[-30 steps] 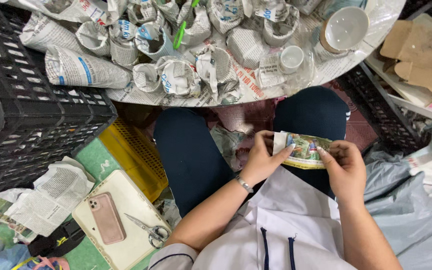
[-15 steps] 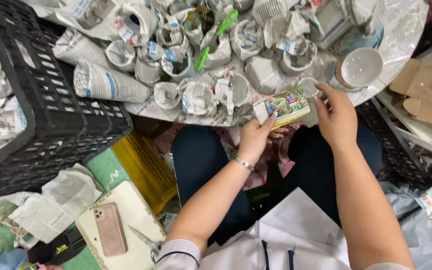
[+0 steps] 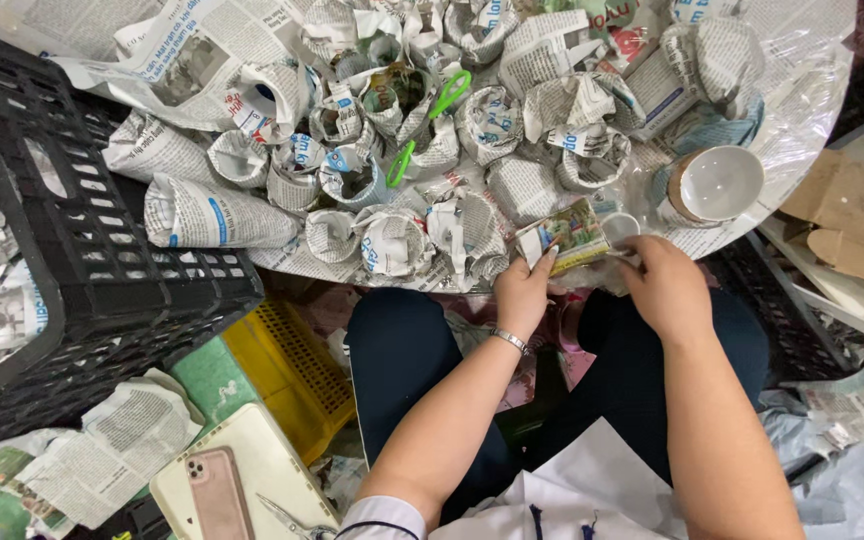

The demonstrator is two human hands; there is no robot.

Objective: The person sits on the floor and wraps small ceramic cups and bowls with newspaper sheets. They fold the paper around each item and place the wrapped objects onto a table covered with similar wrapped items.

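We see the left hand (image 3: 522,296) and right hand (image 3: 664,288) pinching a colourful folded newspaper sheet (image 3: 564,234) at the table (image 3: 802,90) edge, beside a small white cup (image 3: 620,227)

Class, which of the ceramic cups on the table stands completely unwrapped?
The large white bowl-like cup at the table's right edge; every other one sits bundled in newspaper.

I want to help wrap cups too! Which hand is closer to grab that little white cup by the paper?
The right hand, probably: its fingers lie right beside the small white cup, while the left hand holds the folded colourful newspaper piece.
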